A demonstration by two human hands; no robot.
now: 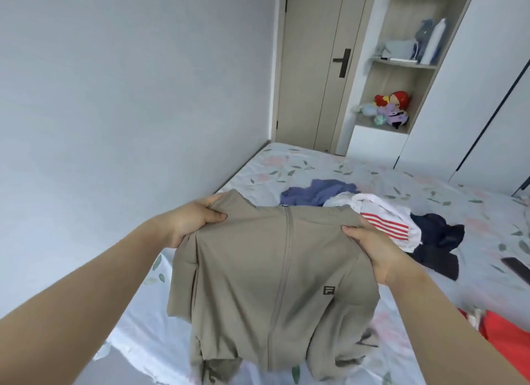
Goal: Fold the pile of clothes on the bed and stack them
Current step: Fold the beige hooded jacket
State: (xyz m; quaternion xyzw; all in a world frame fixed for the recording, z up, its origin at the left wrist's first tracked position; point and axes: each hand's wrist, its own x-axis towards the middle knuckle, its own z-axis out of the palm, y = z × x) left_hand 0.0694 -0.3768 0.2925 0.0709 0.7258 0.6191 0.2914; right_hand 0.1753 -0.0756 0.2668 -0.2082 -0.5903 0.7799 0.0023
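Head view, single entry.

Item: jacket (pixel 272 270), khaki, zip front, small chest logo. It is held up over the near side of the bed (pixel 315 166), hem and sleeves hanging loose and bunched.

Left hand (pixel 195 218): fingers curled round one shoulder, thumb pressed on the front, cloth pinched between.

Right hand (pixel 372 247): the same grip on the other shoulder, thumb on top. I cannot see the remaining fingers behind the cloth.

Pile (pixel 384 224): blue, striped white and navy pieces, unfolded, beyond the jacket. A red piece (pixel 504 336) lies at the right edge.

Step, as I judge it: spreading the jacket for folding. I would hold both shoulders level and taut so the zip hangs straight. Then I would lower it flat onto bare sheet in front of the pile before turning the sleeves in.
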